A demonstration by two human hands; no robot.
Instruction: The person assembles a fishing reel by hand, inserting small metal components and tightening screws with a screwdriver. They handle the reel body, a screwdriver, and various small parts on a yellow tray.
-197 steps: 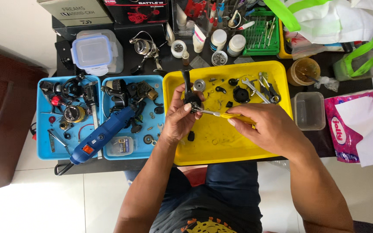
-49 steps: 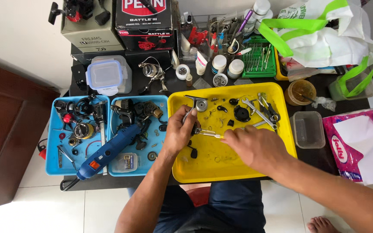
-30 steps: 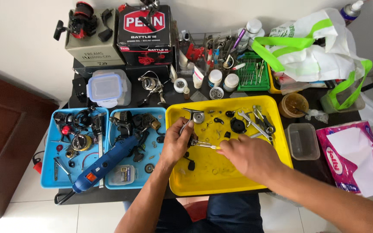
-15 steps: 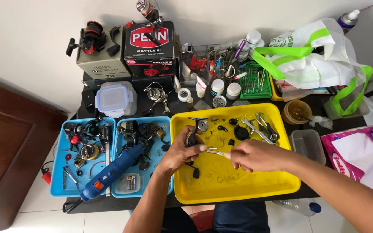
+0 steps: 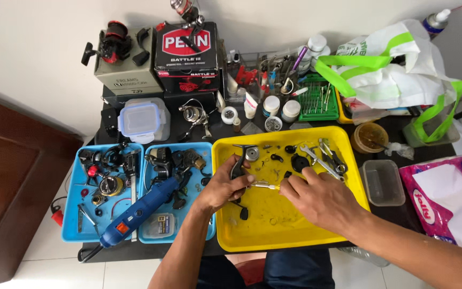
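Two blue trays (image 5: 76, 230) sit at nine o'clock of one yellow tray (image 5: 348, 176), with one blue rotary tool (image 5: 137, 213) lying across them. My left hand (image 5: 221, 188) is closed around a black reel part (image 5: 237, 167), which pokes out at twelve o'clock of the knuckles. My right hand (image 5: 322, 197) pinches one thin metal shaft (image 5: 263, 185), bridging both hands over the yellow tray's middle. Compared with half a second ago, both hands sit about where they were; the view has shifted slightly.
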